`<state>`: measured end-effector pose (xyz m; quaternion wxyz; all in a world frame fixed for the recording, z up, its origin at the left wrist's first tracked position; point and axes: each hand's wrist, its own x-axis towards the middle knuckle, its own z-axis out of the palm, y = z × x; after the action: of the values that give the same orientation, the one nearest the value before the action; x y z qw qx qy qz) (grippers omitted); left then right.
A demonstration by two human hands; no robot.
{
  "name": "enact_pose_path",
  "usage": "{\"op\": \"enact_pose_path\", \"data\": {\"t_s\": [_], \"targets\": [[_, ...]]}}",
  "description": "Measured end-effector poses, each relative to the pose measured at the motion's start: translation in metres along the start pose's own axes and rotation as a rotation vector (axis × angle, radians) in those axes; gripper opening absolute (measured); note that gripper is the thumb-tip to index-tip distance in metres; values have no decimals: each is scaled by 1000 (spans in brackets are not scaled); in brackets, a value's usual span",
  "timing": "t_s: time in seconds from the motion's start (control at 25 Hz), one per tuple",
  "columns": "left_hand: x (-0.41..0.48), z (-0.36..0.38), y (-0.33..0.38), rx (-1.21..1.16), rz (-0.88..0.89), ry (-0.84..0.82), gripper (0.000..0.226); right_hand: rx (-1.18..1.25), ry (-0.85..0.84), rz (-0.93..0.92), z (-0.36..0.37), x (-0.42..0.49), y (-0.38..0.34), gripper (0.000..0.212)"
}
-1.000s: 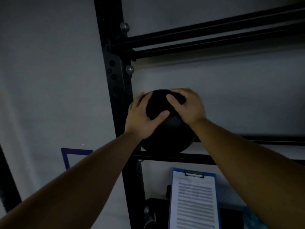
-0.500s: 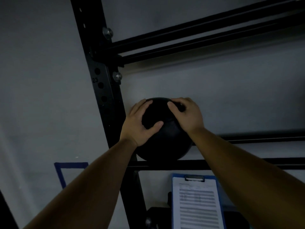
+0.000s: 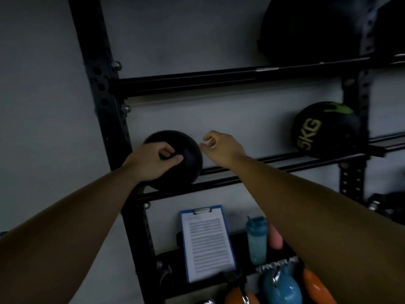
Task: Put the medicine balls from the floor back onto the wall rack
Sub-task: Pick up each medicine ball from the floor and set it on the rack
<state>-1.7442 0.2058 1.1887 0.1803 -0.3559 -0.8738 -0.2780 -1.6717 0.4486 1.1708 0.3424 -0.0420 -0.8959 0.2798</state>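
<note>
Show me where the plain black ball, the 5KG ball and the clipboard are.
plain black ball [image 3: 191,160], head view, its bare right side
5KG ball [image 3: 326,131], head view, middle of its front
clipboard [image 3: 208,244], head view, middle of the paper
</note>
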Motion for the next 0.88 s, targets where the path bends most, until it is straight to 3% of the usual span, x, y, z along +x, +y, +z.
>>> {"op": "enact_pose_path", "data": {"t_s": [0.16,0.32,0.48,0.88], "targets": [[-39,3,32,-61,131,-35,36,-136,49,108,-41,-78,-27,33],[-79,11,76,36,319,-173,54,-565,-44,160,-88,-179,-32,41],[-112,28,144,206,525,-279,69,-770,-122,395,-163,-280,-24,49],[-245,70,324,6,705,-427,62,-830,118,801,-335,-545,-54,44]]}}
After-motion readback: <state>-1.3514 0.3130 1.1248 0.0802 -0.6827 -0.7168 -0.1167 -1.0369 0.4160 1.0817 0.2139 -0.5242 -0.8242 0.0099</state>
